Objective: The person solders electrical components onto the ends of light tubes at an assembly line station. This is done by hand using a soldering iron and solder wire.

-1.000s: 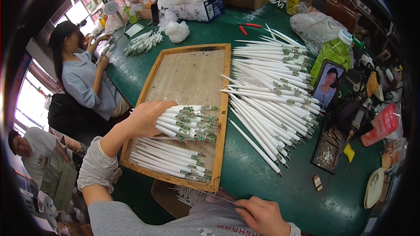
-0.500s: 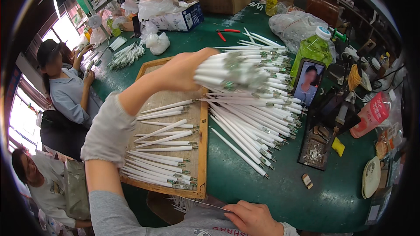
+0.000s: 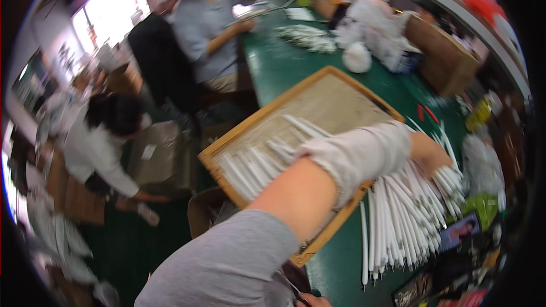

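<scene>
My left arm reaches across a wood-framed tray (image 3: 257,121) to the right. My left hand (image 3: 433,156) is closed round a bundle of slim white rods (image 3: 449,186), its fingers partly hidden. The bundle is over the right side of a fanned pile of similar white rods (image 3: 392,230), which have small fittings at their ends. More white rods (image 3: 248,171) lie side by side in the tray. At the lower edge, my right hand (image 3: 314,300) is closed on a thin metal tool (image 3: 291,285); its kind is unclear.
The green table (image 3: 335,273) also bears red-handled pliers (image 3: 427,112), a phone (image 3: 459,231), a green bottle (image 3: 486,209), plastic bags (image 3: 367,23) and a cardboard box (image 3: 443,57). One person (image 3: 207,28) sits at the far left side; another (image 3: 102,142) bends near a grey bin (image 3: 162,156).
The view has swung left, bringing the co-workers further in. My left hand has moved with the bundle toward the right side of the pile. My right hand has sunk toward the lower edge.
</scene>
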`<state>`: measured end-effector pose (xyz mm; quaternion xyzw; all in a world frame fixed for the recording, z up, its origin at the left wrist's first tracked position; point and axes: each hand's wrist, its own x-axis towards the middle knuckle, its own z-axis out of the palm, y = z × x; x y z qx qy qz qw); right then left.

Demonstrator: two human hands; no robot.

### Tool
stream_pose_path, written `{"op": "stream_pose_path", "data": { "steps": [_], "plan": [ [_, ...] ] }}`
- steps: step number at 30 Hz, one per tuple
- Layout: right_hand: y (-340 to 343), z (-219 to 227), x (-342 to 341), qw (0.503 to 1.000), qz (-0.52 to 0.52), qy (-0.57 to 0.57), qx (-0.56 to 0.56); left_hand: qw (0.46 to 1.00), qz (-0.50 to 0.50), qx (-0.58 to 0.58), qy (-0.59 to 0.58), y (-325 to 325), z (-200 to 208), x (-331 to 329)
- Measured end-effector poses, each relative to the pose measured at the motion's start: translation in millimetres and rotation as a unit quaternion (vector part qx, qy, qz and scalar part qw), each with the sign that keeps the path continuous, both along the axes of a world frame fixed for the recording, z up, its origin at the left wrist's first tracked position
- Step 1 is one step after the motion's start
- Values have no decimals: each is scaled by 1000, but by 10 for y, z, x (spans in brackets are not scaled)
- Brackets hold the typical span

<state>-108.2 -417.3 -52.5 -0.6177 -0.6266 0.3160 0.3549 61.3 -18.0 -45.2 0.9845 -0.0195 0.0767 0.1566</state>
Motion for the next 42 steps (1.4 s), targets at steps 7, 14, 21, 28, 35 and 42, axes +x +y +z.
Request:
{"op": "stream_pose_path", "data": {
  "steps": [7,14,21,28,35,42],
  "plan": [
    [3,72,-60,998,-54,-13,21,990,39,-10,138,-215,360,-179],
    [58,73,44,995,-97,5,14,970,-18,69,234,121,182,52],
    [20,-26,133,996,-66,3,61,965,-3,39,258,-128,483,-161],
    [-2,-53,129,995,-63,1,73,967,3,6,256,-238,694,-409],
    [-4,-34,112,995,-55,-17,79,955,98,89,265,107,947,-1642],
    [26,0,86,995,-64,-2,70,935,171,-118,286,-34,273,-3162]
  ]
}}
